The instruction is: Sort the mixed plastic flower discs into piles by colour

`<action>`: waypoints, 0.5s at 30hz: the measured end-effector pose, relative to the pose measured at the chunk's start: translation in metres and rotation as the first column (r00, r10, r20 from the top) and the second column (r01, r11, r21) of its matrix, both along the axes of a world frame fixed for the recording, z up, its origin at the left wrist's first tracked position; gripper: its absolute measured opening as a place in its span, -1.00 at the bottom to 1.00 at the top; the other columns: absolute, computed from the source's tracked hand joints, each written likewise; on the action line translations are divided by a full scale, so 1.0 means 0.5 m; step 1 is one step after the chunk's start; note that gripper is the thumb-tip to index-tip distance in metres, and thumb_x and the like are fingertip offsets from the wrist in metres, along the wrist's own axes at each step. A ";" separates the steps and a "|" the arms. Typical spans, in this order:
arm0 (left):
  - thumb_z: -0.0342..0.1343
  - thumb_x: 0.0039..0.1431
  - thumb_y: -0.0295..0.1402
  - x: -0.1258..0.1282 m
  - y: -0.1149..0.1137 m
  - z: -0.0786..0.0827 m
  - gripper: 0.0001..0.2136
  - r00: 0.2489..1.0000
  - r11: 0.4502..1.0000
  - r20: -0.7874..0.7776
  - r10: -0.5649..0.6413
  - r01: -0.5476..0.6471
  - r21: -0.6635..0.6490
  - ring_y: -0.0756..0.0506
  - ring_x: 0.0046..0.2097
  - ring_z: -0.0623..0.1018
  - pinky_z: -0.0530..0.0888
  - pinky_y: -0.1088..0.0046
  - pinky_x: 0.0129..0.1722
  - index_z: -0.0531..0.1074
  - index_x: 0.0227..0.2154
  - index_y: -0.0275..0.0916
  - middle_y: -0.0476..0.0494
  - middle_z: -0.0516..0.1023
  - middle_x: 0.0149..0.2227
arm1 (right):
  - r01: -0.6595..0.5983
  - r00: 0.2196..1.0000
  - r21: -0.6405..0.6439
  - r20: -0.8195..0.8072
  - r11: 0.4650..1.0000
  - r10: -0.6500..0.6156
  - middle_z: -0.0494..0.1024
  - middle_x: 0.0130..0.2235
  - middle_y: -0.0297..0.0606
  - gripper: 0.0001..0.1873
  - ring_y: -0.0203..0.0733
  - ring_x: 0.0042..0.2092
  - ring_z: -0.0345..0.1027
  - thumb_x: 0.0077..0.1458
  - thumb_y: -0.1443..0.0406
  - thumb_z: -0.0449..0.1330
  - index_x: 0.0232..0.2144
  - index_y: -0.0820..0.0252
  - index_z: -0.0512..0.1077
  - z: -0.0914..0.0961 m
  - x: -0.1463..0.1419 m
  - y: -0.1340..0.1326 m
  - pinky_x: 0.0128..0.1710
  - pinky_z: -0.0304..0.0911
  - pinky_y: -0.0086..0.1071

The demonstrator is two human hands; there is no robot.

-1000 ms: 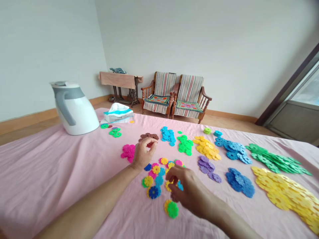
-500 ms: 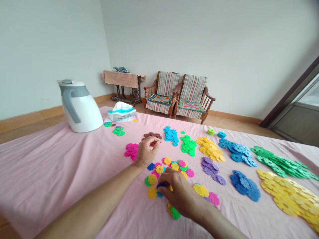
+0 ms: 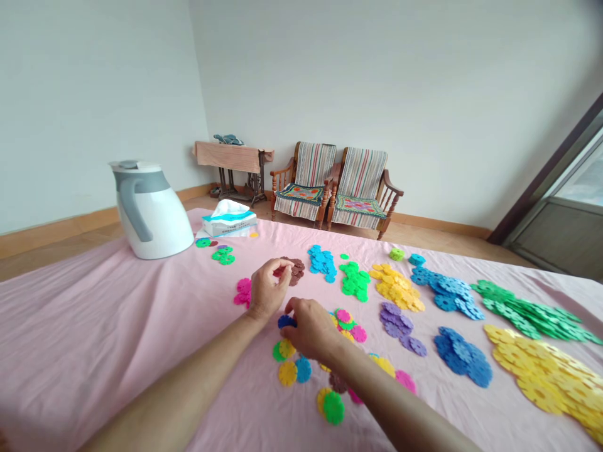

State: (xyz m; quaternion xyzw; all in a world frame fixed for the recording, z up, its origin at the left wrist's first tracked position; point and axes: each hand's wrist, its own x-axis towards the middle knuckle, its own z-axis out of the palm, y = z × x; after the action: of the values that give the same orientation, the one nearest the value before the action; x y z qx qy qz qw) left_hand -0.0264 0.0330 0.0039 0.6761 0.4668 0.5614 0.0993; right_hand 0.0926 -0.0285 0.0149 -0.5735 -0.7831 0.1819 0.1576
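Kettle (image 3: 151, 210), white, stands at the far left of the pink-clothed surface (image 3: 94, 326), with a tissue pack (image 3: 229, 220) at its 3 o'clock. Beside the pink pile (image 3: 242, 292) rests the left hand (image 3: 266, 290), its grip pinching a brown disc (image 3: 282, 271) at the edge of the brown pile (image 3: 296, 269), at the hand's 1 o'clock. At 5 o'clock of it lies the right hand (image 3: 311, 326), its grip pinching a dark blue disc (image 3: 285, 322) above the mixed discs (image 3: 301, 370). Sorted piles (image 3: 400, 285) of blue, green, yellow and purple spread toward 3 o'clock
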 end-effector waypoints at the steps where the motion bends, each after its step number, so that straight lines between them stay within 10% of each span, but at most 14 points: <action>1: 0.02 0.08 -0.47 -0.001 0.001 -0.001 -0.88 1.000 1.000 0.002 -0.002 0.002 -0.003 -0.05 -0.30 0.54 0.44 0.48 -0.28 0.47 -0.40 -0.25 -0.09 0.58 -0.34 | -0.002 1.000 0.005 0.012 1.000 0.002 0.53 -0.30 -0.14 -0.74 -0.11 -0.26 0.37 -0.12 0.32 0.19 -0.28 0.24 0.44 -0.001 -0.002 0.002 -0.37 0.10 -0.38; 9: 0.02 0.09 -0.43 0.002 -0.004 -0.003 -0.88 1.000 1.000 -0.019 -0.005 0.005 -0.007 -0.05 -0.33 0.54 0.44 0.49 -0.31 0.47 -0.40 -0.24 -0.07 0.58 -0.37 | -0.040 0.970 0.018 -0.241 0.999 0.043 0.37 -0.55 -0.41 -0.93 -0.39 -0.50 0.17 -0.16 0.41 0.17 -0.55 0.21 0.32 0.017 0.035 0.003 -0.55 -0.05 -0.51; 15: 0.02 0.10 -0.40 0.011 -0.006 -0.008 -0.87 0.998 0.998 -0.017 -0.060 0.059 -0.013 -0.06 -0.30 0.55 0.46 0.49 -0.30 0.47 -0.41 -0.24 -0.09 0.59 -0.35 | 0.145 0.949 0.040 -0.289 0.989 -0.128 0.24 -0.60 -0.46 -0.84 -0.38 -0.54 0.07 -0.10 0.28 0.18 -0.59 0.19 0.26 0.050 0.227 -0.028 -0.56 -0.04 -0.49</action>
State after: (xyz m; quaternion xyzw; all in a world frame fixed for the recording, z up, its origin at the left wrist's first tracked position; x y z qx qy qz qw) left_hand -0.0208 0.0302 -0.0003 0.6940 0.4508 0.5493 0.1160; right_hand 0.2062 -0.0425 0.0397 -0.5889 -0.7158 0.2276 0.2984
